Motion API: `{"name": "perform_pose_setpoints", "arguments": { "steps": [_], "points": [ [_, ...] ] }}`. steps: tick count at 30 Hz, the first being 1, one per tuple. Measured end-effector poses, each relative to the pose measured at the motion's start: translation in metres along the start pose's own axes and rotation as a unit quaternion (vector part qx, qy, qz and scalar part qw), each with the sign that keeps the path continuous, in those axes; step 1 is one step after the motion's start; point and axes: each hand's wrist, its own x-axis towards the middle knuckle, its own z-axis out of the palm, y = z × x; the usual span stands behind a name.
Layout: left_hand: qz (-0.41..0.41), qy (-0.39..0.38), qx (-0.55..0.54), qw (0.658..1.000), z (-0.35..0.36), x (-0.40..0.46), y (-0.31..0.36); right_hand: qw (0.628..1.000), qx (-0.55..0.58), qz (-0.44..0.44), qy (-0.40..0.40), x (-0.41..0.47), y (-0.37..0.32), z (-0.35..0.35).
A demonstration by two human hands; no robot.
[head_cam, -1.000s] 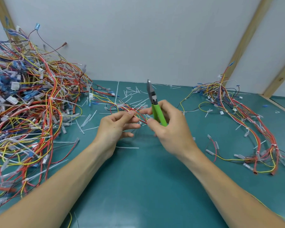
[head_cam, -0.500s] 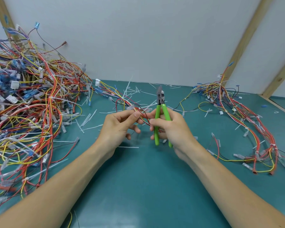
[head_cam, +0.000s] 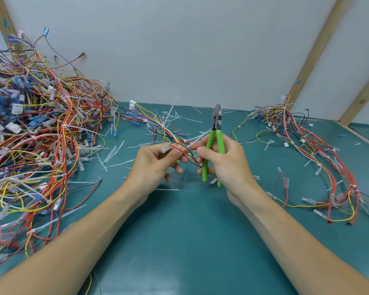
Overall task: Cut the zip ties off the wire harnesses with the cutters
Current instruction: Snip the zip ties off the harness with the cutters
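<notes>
Two hands meet close together just above the mat: my left hand (head_cam: pixel 156 165) pinches a small wire harness (head_cam: pixel 180 149) near its clear plastic terminal, and my right hand (head_cam: pixel 226 160) is curled round the green handles of the cutters (head_cam: pixel 215 145), thumb and forefinger also nipping the same wires where they cross to it. The cutters stand nose up, steel tips closed or nearly so, touching no tie. This harness should handle as almost weightless and limp, so I judge it best held taut between both pinches, gripping insulation close beside the tie rather than the brittle-looking connectors. The thin wires are smooth and probably slick; the white zip tie (head_cam: pixel 163 125) knotting the bundle farther back looks stiff, its tail sticking up straight. The handle sleeves look rubbery and grippy. Beyond my fingers, cut tie ends (head_cam: pixel 113 151) lie scattered as pale slivers on the teal mat (head_cam: pixel 190 231), which is matte and flat. A big tangled heap of harnesses (head_cam: pixel 34 135) in red, yellow, blue and white rises at my left, and a looser pile (head_cam: pixel 320 150) sprawls at my right, below a plain wall with wooden battens.
</notes>
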Motion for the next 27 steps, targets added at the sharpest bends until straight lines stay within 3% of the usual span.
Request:
{"name": "perform_pose_setpoints", "arguments": {
  "steps": [6,13,19,21,24,27],
  "points": [
    [-0.011,0.014,0.009,1.0,-0.002,0.0,-0.003,0.996,-0.072,-0.045,-0.028,-0.003,0.003,0.003],
    [-0.081,-0.035,-0.006,0.996,-0.008,0.003,-0.005,0.985,-0.156,-0.041,-0.055,-0.004,0.005,0.004],
    [-0.202,-0.127,-0.136,0.961,-0.023,0.014,-0.005,0.982,-0.171,-0.054,-0.063,-0.007,0.003,0.002],
    [-0.188,-0.131,-0.107,0.967,-0.023,0.014,-0.006,0.974,-0.208,-0.071,-0.059,-0.008,0.005,0.002],
    [-0.113,-0.066,-0.016,0.991,-0.016,0.008,-0.008,0.962,-0.253,-0.086,-0.057,-0.011,0.009,0.005],
    [-0.081,-0.004,0.009,0.997,-0.009,0.005,-0.011,0.965,-0.238,-0.093,-0.064,-0.012,0.008,0.006]
  ]
}}
